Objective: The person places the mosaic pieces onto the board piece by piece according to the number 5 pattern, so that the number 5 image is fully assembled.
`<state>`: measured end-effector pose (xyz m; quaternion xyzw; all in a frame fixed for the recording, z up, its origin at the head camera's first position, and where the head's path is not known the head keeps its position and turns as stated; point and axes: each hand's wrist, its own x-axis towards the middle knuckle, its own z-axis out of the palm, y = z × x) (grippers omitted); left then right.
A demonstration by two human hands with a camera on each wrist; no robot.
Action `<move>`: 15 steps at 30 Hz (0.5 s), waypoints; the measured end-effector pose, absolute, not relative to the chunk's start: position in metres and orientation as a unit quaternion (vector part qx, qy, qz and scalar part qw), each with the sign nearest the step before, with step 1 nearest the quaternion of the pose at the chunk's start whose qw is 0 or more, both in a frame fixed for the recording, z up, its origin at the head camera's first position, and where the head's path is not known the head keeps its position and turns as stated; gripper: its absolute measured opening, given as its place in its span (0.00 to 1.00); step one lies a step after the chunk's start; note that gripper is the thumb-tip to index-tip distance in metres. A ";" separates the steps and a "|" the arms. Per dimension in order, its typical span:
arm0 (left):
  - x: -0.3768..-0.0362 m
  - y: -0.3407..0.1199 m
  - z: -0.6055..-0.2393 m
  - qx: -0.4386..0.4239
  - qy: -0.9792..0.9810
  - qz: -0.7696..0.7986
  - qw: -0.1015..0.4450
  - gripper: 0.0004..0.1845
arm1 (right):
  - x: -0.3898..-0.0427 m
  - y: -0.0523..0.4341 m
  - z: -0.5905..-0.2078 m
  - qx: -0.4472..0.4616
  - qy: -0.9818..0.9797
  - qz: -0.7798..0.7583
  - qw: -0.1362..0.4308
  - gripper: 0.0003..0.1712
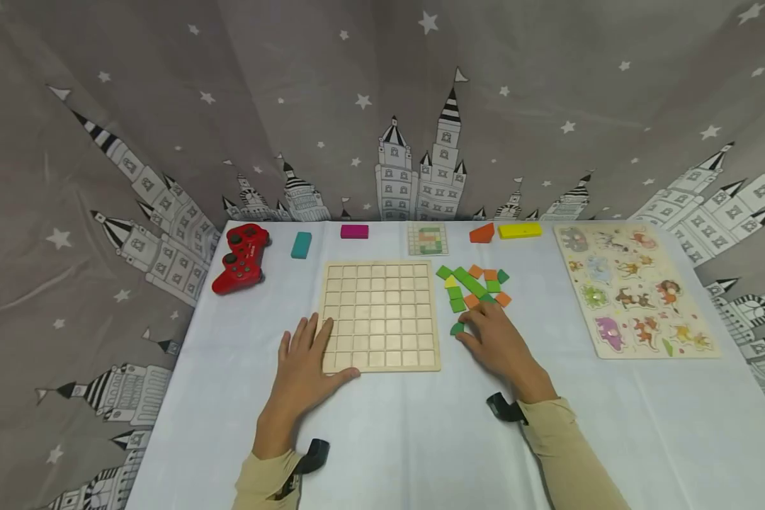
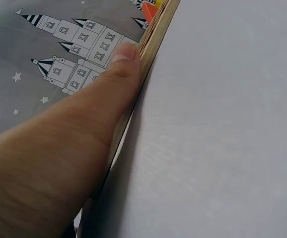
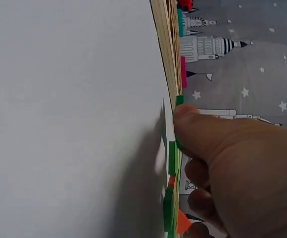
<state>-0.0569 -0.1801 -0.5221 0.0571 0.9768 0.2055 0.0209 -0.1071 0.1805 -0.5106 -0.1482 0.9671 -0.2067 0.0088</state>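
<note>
A square wooden grid board (image 1: 380,316) lies in the middle of the white table. My left hand (image 1: 304,375) is spread at its lower left corner, fingers along the left side and thumb by the front edge; the left wrist view shows the thumb (image 2: 114,82) against the board's wooden side. To the right of the board, my right hand (image 1: 502,347) pinches a small dark green tile (image 1: 457,329) with a rounded edge between thumb and index finger. Just beyond that hand lies a loose cluster of green, orange and yellow tiles (image 1: 470,282), partly covered by its fingers.
Along the back stand a red game controller (image 1: 242,258), a teal block (image 1: 301,245), a magenta block (image 1: 354,231), a small pattern card (image 1: 428,239), an orange block (image 1: 482,233) and a yellow block (image 1: 520,230). An animal puzzle board (image 1: 634,290) lies at the right.
</note>
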 end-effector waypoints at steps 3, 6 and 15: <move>-0.056 -0.180 -0.524 0.057 0.977 0.206 0.020 0.58 | -0.111 0.174 -0.509 -0.158 0.964 -0.212 0.010 0.17; -0.056 -0.179 -0.525 0.058 0.976 0.208 0.025 0.57 | -0.119 0.163 -0.502 -0.175 0.960 -0.217 0.006 0.16; -0.059 -0.179 -0.526 0.054 0.977 0.204 0.038 0.56 | -0.167 0.102 -0.481 -0.244 0.942 -0.230 0.029 0.17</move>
